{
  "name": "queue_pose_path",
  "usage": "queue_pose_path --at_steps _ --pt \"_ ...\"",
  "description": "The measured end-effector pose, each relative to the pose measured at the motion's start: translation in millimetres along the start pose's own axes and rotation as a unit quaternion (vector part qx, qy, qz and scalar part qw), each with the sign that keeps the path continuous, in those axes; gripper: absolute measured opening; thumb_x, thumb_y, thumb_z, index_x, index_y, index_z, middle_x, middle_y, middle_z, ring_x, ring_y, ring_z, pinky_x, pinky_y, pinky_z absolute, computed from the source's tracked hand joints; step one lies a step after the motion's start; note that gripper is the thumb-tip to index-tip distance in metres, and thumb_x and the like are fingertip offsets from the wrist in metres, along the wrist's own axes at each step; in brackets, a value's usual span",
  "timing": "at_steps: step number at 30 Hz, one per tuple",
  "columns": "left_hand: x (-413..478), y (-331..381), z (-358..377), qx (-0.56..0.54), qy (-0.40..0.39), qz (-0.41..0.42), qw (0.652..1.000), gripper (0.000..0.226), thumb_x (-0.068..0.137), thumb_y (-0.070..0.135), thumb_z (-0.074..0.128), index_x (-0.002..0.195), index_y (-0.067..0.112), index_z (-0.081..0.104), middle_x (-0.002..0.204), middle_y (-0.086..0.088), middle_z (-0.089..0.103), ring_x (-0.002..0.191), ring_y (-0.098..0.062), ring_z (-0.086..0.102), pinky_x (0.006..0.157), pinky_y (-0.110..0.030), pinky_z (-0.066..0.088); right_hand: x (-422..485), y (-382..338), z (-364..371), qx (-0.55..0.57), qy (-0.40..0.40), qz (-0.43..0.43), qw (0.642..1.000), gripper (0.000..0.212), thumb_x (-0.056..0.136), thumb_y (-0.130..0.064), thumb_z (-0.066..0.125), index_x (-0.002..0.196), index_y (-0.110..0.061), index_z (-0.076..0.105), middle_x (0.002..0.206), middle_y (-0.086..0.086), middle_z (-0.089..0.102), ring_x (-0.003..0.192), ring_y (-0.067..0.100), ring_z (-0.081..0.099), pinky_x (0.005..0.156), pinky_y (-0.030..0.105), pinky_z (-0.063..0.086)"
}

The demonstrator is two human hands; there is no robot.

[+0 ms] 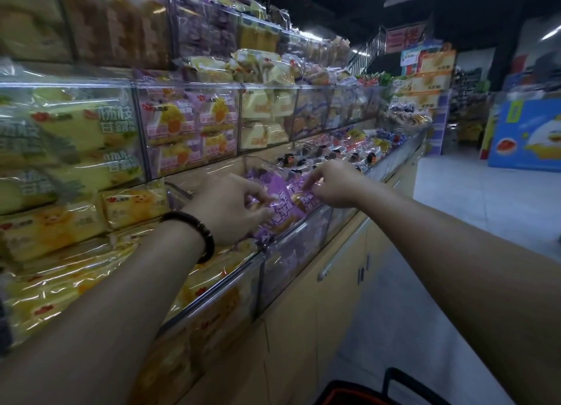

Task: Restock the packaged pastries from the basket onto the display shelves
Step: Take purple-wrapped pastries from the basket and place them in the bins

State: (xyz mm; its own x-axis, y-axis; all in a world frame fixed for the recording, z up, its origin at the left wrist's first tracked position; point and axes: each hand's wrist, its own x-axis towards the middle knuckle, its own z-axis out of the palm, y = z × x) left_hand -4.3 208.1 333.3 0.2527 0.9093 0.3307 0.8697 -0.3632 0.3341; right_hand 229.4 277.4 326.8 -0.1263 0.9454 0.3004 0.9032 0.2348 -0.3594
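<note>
Purple packaged pastries [283, 210] lie in a clear acrylic bin [291, 237] on the lowest display shelf, in the middle of the head view. My left hand [230, 207], with a dark bead bracelet at the wrist, pinches the left side of one purple pack. My right hand [335, 186] pinches the top right edge of a purple pack in the same bin. Both hands are inside the bin, above its front wall. The basket [364, 392] shows only as a red and black rim at the bottom edge.
Yellow packs [60, 228] fill the bin to the left. Higher shelves hold yellow and purple packs [191, 131] behind clear fronts. Dark-topped pastries [334, 159] lie further right. Cupboard doors [343, 286] run below the shelf. A blue carton display [528, 134] stands across the aisle floor.
</note>
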Motion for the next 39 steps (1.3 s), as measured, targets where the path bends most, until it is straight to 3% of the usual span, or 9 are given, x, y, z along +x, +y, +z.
queue_pose_path --at_steps 3,5,10,15,18,23,26,31,39 --pt "-1.5 1.8 2.5 0.097 -0.039 -0.015 0.994 0.03 0.094 0.069 0.056 0.117 0.052 0.068 0.092 0.022 0.058 0.104 -0.016 0.057 0.112 -0.06 0.036 -3.5 -4.4 -0.8 -0.057 -0.011 0.025 0.998 0.021 0.093 -0.045 0.065 0.113 -0.047 0.074 0.154 0.009 0.044 0.136 0.034 0.047 0.111 0.058 0.042" --pt "-3.4 3.9 5.7 0.141 -0.077 -0.023 0.987 0.041 0.095 0.076 0.045 0.125 0.056 0.064 0.096 0.021 0.06 0.118 -0.021 0.052 0.116 -0.064 0.021 -4.6 -9.1 -0.3 -0.082 -0.013 0.042 0.996 0.027 0.095 -0.054 0.063 0.119 -0.047 0.072 0.155 0.009 0.042 0.146 0.038 0.033 0.116 0.061 0.032" --pt "-3.6 7.1 14.5 0.194 -0.123 -0.038 0.972 0.052 0.097 0.077 0.034 0.14 0.056 0.054 0.143 0.012 0.057 0.141 -0.032 0.032 0.114 -0.065 0.016 -11.6 -14.0 5.6 -0.046 0.019 0.045 0.998 0.039 0.097 -0.049 0.065 0.135 -0.039 0.066 0.157 0.012 0.039 0.145 0.038 0.037 0.118 0.056 0.034" --pt "-4.6 10.4 13.1 0.148 -0.074 -0.042 0.985 0.043 0.099 0.073 0.038 0.125 0.051 0.063 0.121 0.015 0.065 0.135 -0.025 0.048 0.116 -0.064 0.016 -43.5 -13.5 3.7 0.048 0.103 0.014 0.993 0.026 0.099 -0.035 0.066 0.122 -0.024 0.072 0.115 0.004 0.062 0.103 0.021 0.061 0.094 0.04 0.055" --pt "-11.2 15.0 3.7 0.119 -0.018 -0.018 0.993 0.039 0.098 0.069 0.049 0.127 0.048 0.065 0.132 0.015 0.064 0.133 -0.019 0.053 0.115 -0.063 0.024 -72.3 -14.3 -1.2 0.09 0.115 0.011 0.989 0.015 0.098 -0.028 0.067 0.109 -0.021 0.074 0.093 -0.002 0.07 0.087 0.013 0.064 0.083 0.033 0.056" --pt "-28.6 27.3 -11.9 -0.026 0.024 0.045 0.998 0.014 0.097 0.045 0.068 0.109 0.038 0.072 0.103 0.018 0.067 0.096 -0.006 0.065 0.087 -0.038 0.056 -123.2 -11.3 -5.7 0.18 0.1 0.039 0.978 0.007 0.096 -0.027 0.07 0.102 -0.024 0.073 0.093 -0.007 0.071 0.086 0.01 0.068 0.075 0.029 0.058" --pt "-49.0 46.8 -23.8 -0.045 0.011 0.076 0.996 0.008 0.1 0.036 0.067 0.105 0.033 0.073 0.099 0.015 0.068 0.09 -0.003 0.063 0.068 -0.018 0.045 -152.4 -12.5 -4.2 0.218 0.069 0.046 0.973 0.003 0.096 -0.025 0.071 0.096 -0.027 0.074 0.092 -0.005 0.073 0.087 0.015 0.07 0.076 0.034 0.059" --pt "-107.3 72.4 -4.3 -0.067 -0.038 0.095 0.992 0.012 0.102 0.032 0.064 0.11 0.028 0.072 0.097 0.01 0.071 0.084 -0.004 0.066 0.065 -0.019 0.051 -202.7 -22.3 13.5 0.293 0.013 0.042 0.955 0.006 0.098 -0.021 0.069 0.102 -0.02 0.074 0.091 0.007 0.076 0.082 0.022 0.072 0.063 0.031 0.054" --pt "-204.1 35.2 106.1 -0.159 -0.188 -0.033 0.969 0.014 0.103 0.033 0.063 0.115 0.026 0.062 0.097 0.007 0.074 0.07 -0.007 0.074 0.057 -0.025 0.057 -289.7 -2.5 91.8 0.325 -0.051 0.11 0.938 0.008 0.1 -0.029 0.069 0.105 -0.024 0.073 0.09 0.002 0.078 0.083 0.02 0.075 0.074 0.04 0.06"
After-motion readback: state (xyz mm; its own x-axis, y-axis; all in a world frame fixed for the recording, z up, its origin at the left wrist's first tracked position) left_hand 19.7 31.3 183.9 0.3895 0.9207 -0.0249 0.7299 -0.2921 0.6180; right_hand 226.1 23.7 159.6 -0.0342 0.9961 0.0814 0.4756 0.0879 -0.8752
